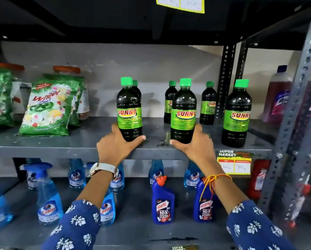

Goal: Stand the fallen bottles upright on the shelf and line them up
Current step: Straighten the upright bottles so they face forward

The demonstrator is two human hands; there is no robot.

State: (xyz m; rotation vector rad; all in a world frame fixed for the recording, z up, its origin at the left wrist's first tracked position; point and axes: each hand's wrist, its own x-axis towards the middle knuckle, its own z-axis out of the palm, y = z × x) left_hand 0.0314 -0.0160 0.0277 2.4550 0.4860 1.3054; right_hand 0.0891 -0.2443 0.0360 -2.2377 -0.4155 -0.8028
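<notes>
Dark Sunny bottles with green caps stand upright on the grey shelf [61, 147]. My left hand [115, 147] grips the base of the front left bottle [129, 109]. My right hand [196, 143] grips the base of the front middle bottle [183, 112]. A third front bottle [237, 114] stands free at the right. Behind them stand three more: one [137, 87] mostly hidden by the left bottle, one [170, 101] and another [207, 103] near the back wall. All bottles in view are upright.
Green Wheel detergent bags [48, 109] lean at the shelf's left, jars behind them. A pink bottle [279, 98] stands beyond the metal upright [295, 112] at right. Blue Colin sprays [48, 193] and Harpic bottles [162, 202] fill the lower shelf. A yellow price tag [234, 163] hangs on the edge.
</notes>
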